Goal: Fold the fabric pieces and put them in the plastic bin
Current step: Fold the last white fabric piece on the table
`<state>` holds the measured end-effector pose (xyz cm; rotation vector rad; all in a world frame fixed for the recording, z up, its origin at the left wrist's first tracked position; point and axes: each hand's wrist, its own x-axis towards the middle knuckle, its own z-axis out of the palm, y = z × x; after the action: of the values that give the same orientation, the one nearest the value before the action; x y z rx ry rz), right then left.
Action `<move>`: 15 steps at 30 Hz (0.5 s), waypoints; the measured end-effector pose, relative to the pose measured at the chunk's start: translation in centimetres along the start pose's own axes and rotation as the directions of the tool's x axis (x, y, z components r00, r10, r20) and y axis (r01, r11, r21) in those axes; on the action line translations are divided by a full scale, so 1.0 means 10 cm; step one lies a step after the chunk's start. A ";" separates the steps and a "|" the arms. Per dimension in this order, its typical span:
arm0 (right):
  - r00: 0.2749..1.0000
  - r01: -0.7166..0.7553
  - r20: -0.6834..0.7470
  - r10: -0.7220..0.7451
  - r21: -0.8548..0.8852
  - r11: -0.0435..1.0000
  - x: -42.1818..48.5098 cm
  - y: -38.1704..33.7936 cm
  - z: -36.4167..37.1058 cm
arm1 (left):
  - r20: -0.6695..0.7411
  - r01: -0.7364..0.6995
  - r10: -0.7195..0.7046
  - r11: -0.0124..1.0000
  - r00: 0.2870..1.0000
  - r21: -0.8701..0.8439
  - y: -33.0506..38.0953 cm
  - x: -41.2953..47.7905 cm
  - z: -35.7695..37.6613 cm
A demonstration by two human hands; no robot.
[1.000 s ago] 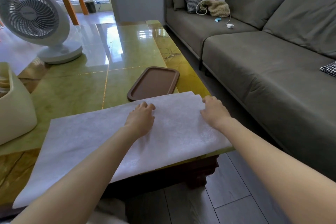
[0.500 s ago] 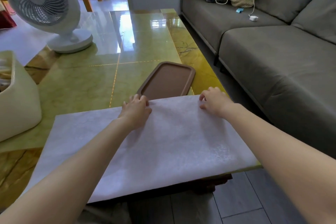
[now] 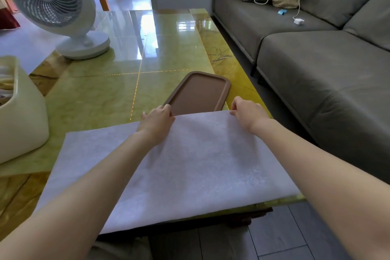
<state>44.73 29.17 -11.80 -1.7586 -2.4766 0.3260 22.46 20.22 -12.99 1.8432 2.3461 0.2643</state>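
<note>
- Since a second ago both hands have crept from lying on the fabric sheet (image 3: 190, 164) to its far edge, where they now take hold
- The left hand (image 3: 157, 121) pinches that edge about midway along, fingers curled over it; the right hand (image 3: 247, 112) pinches the far right corner likewise
- The sheet lies flat on the near part of the green table (image 3: 105, 95), its far edge just at the brown tray (image 3: 198, 93); the plastic bin (image 3: 23, 124) stands to the left
- It looks thin, light and limp, likely to sag and slide on the glossy top, so two grips along one edge suit the fold
</note>
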 end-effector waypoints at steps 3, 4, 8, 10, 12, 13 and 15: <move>0.999 0.003 -0.032 -0.004 -0.058 0.998 0.03 -0.05 0.03 | -0.002 0.000 0.000 1.000 1.000 0.005 -0.02 0.02 0.02; 0.999 0.002 -0.044 -0.005 -0.072 0.997 0.04 -0.07 0.04 | -0.004 -0.002 0.002 1.000 1.000 0.007 -0.03 0.03 0.02; 0.997 -0.005 -0.082 -0.004 -0.109 0.994 0.08 -0.10 0.08 | -0.011 -0.008 0.009 1.000 1.000 0.022 -0.05 0.06 0.03; 0.995 -0.004 -0.095 -0.010 -0.139 0.990 0.10 -0.11 0.10 | -0.016 -0.014 0.014 0.999 1.000 0.038 -0.06 0.08 0.04; 0.994 -0.009 -0.109 -0.011 -0.182 0.983 0.11 -0.12 0.14 | -0.024 -0.024 0.025 0.998 0.999 0.054 -0.07 0.10 0.04; 0.993 -0.014 -0.117 -0.010 -0.200 0.980 0.12 -0.12 0.15 | -0.027 -0.030 0.032 0.998 0.999 0.060 -0.07 0.11 0.03; 0.992 -0.018 -0.129 -0.012 -0.229 0.973 0.13 -0.13 0.19 | -0.033 -0.036 0.038 0.997 0.999 0.071 -0.07 0.12 0.03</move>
<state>42.77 29.73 -13.38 -1.7992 -2.5032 -0.0785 21.63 21.21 -13.42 1.9309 2.3753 0.2221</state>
